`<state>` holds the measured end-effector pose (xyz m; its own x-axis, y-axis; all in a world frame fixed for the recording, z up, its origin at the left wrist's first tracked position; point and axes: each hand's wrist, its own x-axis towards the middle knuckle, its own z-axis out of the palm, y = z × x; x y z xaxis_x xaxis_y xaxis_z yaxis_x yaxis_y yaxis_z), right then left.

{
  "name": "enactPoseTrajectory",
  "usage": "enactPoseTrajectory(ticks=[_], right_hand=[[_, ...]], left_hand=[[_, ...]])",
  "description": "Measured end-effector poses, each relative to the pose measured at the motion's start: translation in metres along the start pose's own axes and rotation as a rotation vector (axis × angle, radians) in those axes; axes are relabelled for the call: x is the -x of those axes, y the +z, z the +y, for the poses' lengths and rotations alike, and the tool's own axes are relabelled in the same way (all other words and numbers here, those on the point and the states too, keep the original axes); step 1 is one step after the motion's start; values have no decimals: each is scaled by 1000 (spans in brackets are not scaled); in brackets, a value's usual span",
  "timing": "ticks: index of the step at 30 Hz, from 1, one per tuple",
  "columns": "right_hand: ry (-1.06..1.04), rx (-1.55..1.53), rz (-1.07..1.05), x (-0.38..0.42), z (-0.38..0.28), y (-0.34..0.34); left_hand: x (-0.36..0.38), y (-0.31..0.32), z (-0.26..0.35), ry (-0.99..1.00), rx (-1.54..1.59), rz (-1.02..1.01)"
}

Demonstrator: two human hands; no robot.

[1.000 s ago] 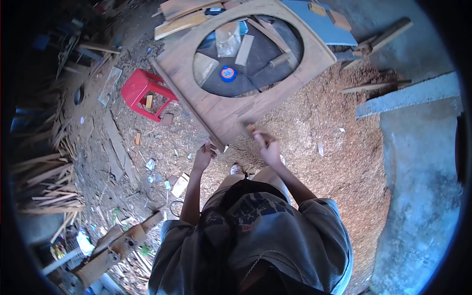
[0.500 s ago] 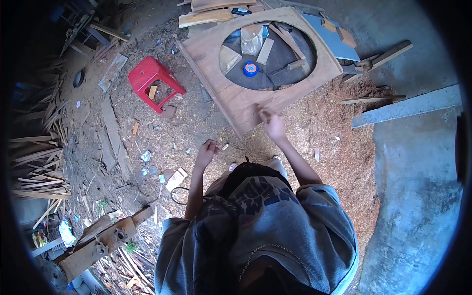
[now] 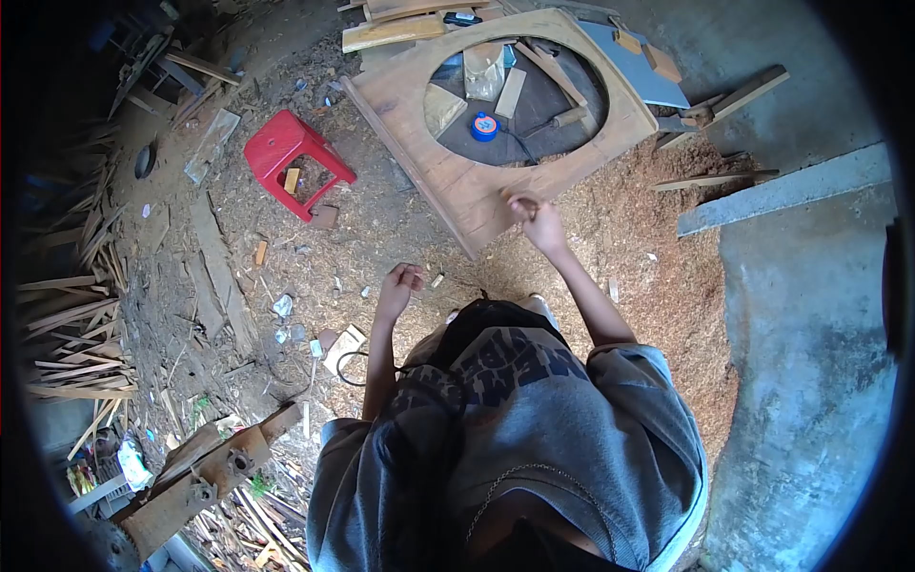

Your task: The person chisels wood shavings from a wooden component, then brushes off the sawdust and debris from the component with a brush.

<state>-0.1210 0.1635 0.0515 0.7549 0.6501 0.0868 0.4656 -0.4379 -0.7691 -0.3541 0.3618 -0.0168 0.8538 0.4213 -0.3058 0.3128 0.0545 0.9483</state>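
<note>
A wooden panel (image 3: 457, 186) with a large oval cut-out lies in front of me, its near corner pointing towards my body. My right hand (image 3: 541, 227) is at the panel's near edge, thumb and fingers pinched together. Something small and brownish shows at those fingertips, too blurred to name. To the left of the corner, my left hand (image 3: 400, 286) hangs in the air with loosely bent fingers and nothing visible in it. Through the oval, a blue round tape measure (image 3: 485, 126) and a wooden-handled tool (image 3: 570, 116) can be seen on a dark surface.
Left of the panel stands a red plastic stool (image 3: 286, 143). Sawdust and wood scraps cover the floor. Stacked boards (image 3: 393, 33) lie at the back. Piled wood strips (image 3: 81, 334) line the left side. A concrete wall (image 3: 801, 362) rises at the right, and a beam with metal fittings (image 3: 205, 481) is at lower left.
My right hand has shifted slightly up and to the right by the panel's edge. My left hand stays nearly in place, and the whole view has tilted a little.
</note>
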Motion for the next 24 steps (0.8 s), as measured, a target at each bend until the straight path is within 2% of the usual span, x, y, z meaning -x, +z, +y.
enactPoseTrajectory(ticks=[1,2,3,5,6,7,9,10,11,13,14,15,17,18,21,24], right_hand=[[103,-30,195,0,0,-3],[194,115,7,6,12,4],[198,111,13,16,11,7],[-24,-105,-225,37,7,14],[72,-63,-375,37,-12,-6],[76,-63,-376,38,-11,-13],[100,-20,-251,37,-4,-26],[27,-55,-120,37,6,-29],[33,-53,-114,37,1,-29],[411,-96,60,38,-9,-25],[142,-264,175,43,10,0],[150,-262,190,49,7,4],[101,-175,-100,61,-5,9],[203,-140,-129,62,-17,-2],[286,-61,-48,60,-8,-24],[195,-130,115,54,0,-19]], left_hand=[[0,2,-1,-4,3,-5],[1,3,1,-10,10,0],[1,1,4,-10,12,6],[0,-1,10,0,15,0],[2,0,11,0,31,0],[5,0,11,-3,32,-3],[6,-4,10,7,39,28],[7,-7,8,7,39,24],[9,-10,3,16,45,40],[13,-14,-5,27,47,34],[15,-16,-8,-17,51,50],[16,-18,-11,-59,53,67],[19,-22,-15,-44,27,47],[20,-24,-15,-67,64,47],[18,-27,-21,-93,103,48],[9,-25,-23,-111,97,38]])
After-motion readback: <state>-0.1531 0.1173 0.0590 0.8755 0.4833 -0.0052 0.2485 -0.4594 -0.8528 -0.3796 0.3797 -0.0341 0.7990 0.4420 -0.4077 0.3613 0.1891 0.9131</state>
